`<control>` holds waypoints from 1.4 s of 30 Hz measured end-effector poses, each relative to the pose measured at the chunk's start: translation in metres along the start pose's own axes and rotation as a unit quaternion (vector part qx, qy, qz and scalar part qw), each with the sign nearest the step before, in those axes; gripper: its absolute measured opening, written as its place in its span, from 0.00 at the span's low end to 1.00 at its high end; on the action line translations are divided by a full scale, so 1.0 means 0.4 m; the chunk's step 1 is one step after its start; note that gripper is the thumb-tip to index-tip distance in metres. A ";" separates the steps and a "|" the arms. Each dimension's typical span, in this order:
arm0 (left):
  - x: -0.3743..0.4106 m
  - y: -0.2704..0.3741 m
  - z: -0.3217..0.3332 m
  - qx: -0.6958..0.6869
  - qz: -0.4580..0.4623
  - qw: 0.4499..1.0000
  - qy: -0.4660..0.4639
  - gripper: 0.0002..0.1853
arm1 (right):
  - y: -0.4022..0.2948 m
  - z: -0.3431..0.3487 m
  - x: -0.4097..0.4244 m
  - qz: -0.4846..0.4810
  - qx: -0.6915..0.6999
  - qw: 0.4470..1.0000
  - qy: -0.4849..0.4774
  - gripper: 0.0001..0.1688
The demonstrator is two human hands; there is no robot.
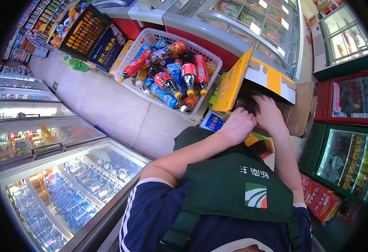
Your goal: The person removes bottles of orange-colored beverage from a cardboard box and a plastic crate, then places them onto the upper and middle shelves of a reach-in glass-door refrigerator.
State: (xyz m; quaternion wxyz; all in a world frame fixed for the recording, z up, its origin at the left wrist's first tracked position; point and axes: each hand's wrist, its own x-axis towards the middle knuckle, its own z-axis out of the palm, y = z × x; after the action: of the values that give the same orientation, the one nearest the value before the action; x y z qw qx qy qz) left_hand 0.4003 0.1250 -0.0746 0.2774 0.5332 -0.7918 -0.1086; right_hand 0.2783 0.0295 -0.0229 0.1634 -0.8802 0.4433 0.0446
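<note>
A yellow cardboard box (229,86) stands with its flaps raised, its mouth facing my hands. Inside its opening, a dark, bottle-like object (246,104) shows between my hands, mostly in shadow. My left hand (239,124) is at the near edge of the opening with its fingers curled; what they grip is hidden. My right hand (267,111) reaches into the opening, fingers bent at the dark object; whether they hold it is unclear. Left of the box, a white plastic basket (217,61) is full of drink bottles, among them a red-labelled cola bottle (189,74).
Chest freezers line the far side (171,22) and the left (121,186). A black crate (84,34) sits on a dark blue carton (108,48) beyond the basket. A blue-and-white carton (214,121) is beside the yellow box. Lit coolers (322,148) and red cartons (321,197) stand at right.
</note>
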 end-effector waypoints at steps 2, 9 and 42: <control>0.003 0.001 -0.010 -0.014 -0.002 1.000 -0.011 0.08 | 0.009 0.017 0.094 0.038 -0.117 0.985 -0.121 0.31; -0.004 -0.017 -0.013 -0.069 0.002 0.998 0.010 0.07 | 0.137 0.218 0.185 -0.028 -0.249 0.943 -0.217 0.31; 0.024 0.001 -0.046 -0.036 0.027 0.997 -0.059 0.14 | 0.129 0.160 0.174 -0.053 -0.121 0.973 -0.188 0.29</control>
State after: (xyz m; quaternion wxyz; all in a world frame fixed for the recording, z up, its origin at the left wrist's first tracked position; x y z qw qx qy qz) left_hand 0.4075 0.1189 -0.0561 0.2519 0.4939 -0.8166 -0.1606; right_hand 0.2835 -0.0314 -0.1115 0.1381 -0.8915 0.3490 0.2537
